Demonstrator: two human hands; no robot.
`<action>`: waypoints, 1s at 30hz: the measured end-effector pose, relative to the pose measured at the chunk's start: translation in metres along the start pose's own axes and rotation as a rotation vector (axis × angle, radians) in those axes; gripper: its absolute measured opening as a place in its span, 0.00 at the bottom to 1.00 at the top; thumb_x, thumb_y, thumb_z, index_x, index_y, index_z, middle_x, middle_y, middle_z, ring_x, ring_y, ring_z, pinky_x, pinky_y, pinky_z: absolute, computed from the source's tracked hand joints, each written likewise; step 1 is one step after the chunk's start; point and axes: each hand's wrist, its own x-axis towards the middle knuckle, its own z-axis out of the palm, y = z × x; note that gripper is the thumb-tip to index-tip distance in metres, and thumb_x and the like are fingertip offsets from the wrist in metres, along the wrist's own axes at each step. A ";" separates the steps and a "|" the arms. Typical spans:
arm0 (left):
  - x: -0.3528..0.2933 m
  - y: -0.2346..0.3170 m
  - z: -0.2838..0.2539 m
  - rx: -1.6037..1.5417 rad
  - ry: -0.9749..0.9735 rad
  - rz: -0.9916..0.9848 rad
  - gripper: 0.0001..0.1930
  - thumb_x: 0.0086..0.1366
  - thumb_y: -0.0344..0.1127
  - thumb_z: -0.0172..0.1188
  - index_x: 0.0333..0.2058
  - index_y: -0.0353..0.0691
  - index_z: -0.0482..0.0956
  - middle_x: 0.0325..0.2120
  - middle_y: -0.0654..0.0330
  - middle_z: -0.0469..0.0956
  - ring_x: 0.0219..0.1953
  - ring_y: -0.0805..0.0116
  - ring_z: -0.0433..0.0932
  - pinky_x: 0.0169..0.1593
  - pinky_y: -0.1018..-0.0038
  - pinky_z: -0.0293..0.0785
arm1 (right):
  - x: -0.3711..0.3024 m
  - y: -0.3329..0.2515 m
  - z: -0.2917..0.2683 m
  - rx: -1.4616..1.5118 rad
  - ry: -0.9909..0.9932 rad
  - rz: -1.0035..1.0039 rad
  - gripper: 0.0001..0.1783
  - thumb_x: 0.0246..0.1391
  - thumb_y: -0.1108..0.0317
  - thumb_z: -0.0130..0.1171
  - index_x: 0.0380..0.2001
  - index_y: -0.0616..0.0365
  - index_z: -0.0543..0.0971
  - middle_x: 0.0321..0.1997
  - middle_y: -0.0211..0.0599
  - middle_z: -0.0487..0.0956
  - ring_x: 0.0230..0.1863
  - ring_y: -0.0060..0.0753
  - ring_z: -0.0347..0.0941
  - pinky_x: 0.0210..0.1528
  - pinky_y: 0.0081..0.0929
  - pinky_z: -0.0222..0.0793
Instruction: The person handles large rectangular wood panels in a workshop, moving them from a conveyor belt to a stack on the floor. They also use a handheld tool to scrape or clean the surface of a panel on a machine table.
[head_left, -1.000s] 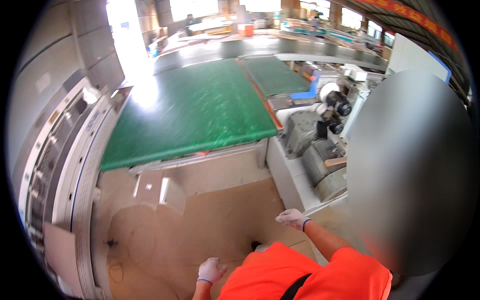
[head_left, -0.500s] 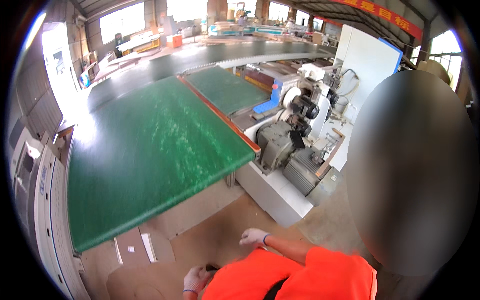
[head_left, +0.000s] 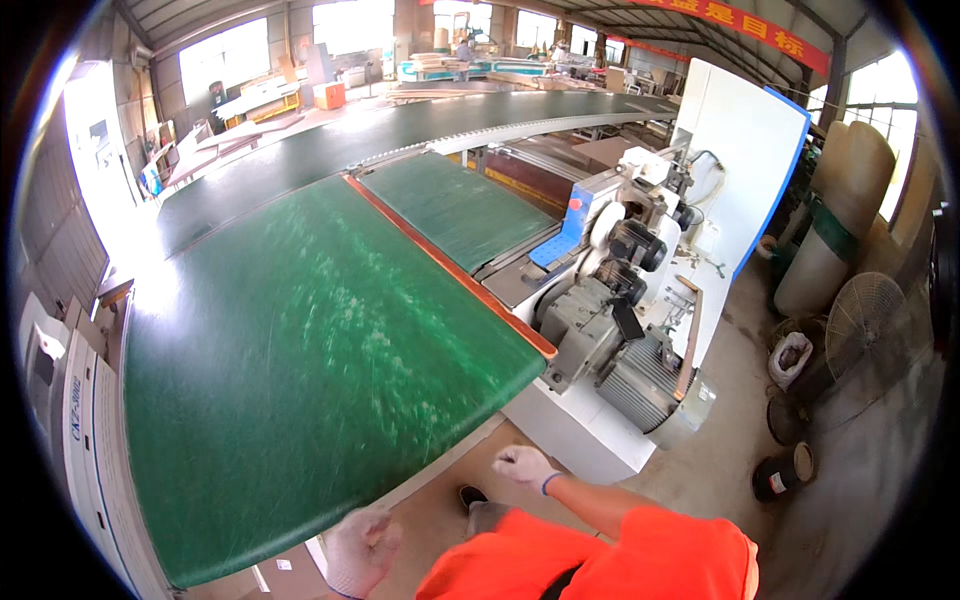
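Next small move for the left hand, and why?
Probably lower the left hand to the near edge of the green belt. It overlaps that edge in view, though contact is unclear, and nothing shows in its grasp. The right hand, loosely curled, shows clear of the belt.

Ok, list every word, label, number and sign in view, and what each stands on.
I'm not copying wording out; print shows here:
Yellow characters, large and legible: red banner overhead.
Blue lettering, legible: white machine panel at the left.
White label, too small to read: dark drum at the right.
Small white tag, too small to read: brown board below the green belt table.
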 end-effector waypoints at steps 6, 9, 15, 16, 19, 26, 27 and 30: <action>0.103 0.204 0.065 0.342 -0.146 0.863 0.12 0.46 0.31 0.74 0.30 0.37 0.82 0.30 0.54 0.82 0.33 0.57 0.85 0.35 0.64 0.83 | 0.100 -0.083 -0.056 0.026 0.182 -0.230 0.15 0.61 0.56 0.63 0.42 0.54 0.87 0.37 0.40 0.87 0.37 0.38 0.84 0.43 0.33 0.78; 0.156 0.187 0.091 0.314 -0.068 1.139 0.13 0.39 0.31 0.72 0.26 0.37 0.80 0.31 0.55 0.81 0.31 0.59 0.84 0.32 0.66 0.82 | 0.138 -0.090 -0.070 -0.062 0.216 -0.344 0.16 0.60 0.56 0.64 0.42 0.55 0.87 0.39 0.42 0.87 0.40 0.42 0.85 0.45 0.34 0.80; 0.219 0.186 0.152 0.096 -0.079 1.283 0.12 0.38 0.33 0.71 0.24 0.37 0.80 0.26 0.59 0.76 0.27 0.64 0.79 0.29 0.68 0.78 | 0.190 -0.065 -0.067 -0.149 0.283 -0.505 0.15 0.57 0.59 0.65 0.42 0.58 0.87 0.41 0.45 0.86 0.42 0.48 0.84 0.46 0.39 0.80; 0.228 0.186 0.165 0.056 -0.079 1.305 0.12 0.38 0.33 0.70 0.24 0.37 0.80 0.26 0.59 0.75 0.26 0.65 0.78 0.28 0.68 0.77 | 0.193 -0.061 -0.064 -0.131 0.292 -0.500 0.14 0.56 0.60 0.65 0.40 0.57 0.87 0.40 0.44 0.86 0.41 0.48 0.84 0.45 0.40 0.80; 0.246 0.187 0.183 -0.060 -0.089 1.348 0.12 0.38 0.35 0.69 0.23 0.37 0.80 0.24 0.61 0.72 0.24 0.67 0.76 0.26 0.70 0.75 | 0.197 -0.059 -0.060 -0.148 0.326 -0.452 0.13 0.56 0.60 0.66 0.39 0.56 0.87 0.38 0.43 0.86 0.40 0.46 0.84 0.44 0.40 0.80; 0.259 0.169 0.144 -0.301 0.012 1.329 0.09 0.49 0.35 0.68 0.24 0.36 0.79 0.28 0.56 0.77 0.27 0.63 0.78 0.31 0.68 0.78 | 0.223 -0.086 -0.042 -0.174 0.255 -0.572 0.12 0.55 0.61 0.66 0.37 0.56 0.87 0.38 0.45 0.86 0.39 0.49 0.84 0.43 0.40 0.81; 0.246 0.167 0.127 -0.228 0.141 1.315 0.09 0.51 0.35 0.68 0.24 0.36 0.79 0.29 0.55 0.78 0.28 0.62 0.78 0.33 0.67 0.78 | 0.223 -0.102 -0.031 -0.140 0.200 -0.652 0.12 0.55 0.61 0.67 0.37 0.57 0.87 0.38 0.45 0.86 0.38 0.49 0.84 0.43 0.38 0.81; 0.221 0.115 0.082 -0.020 0.372 1.167 0.10 0.58 0.36 0.67 0.32 0.35 0.82 0.35 0.51 0.81 0.34 0.57 0.82 0.38 0.62 0.81 | 0.197 -0.121 0.002 -0.008 0.018 -0.625 0.09 0.55 0.64 0.67 0.35 0.57 0.87 0.37 0.46 0.86 0.39 0.49 0.84 0.43 0.39 0.81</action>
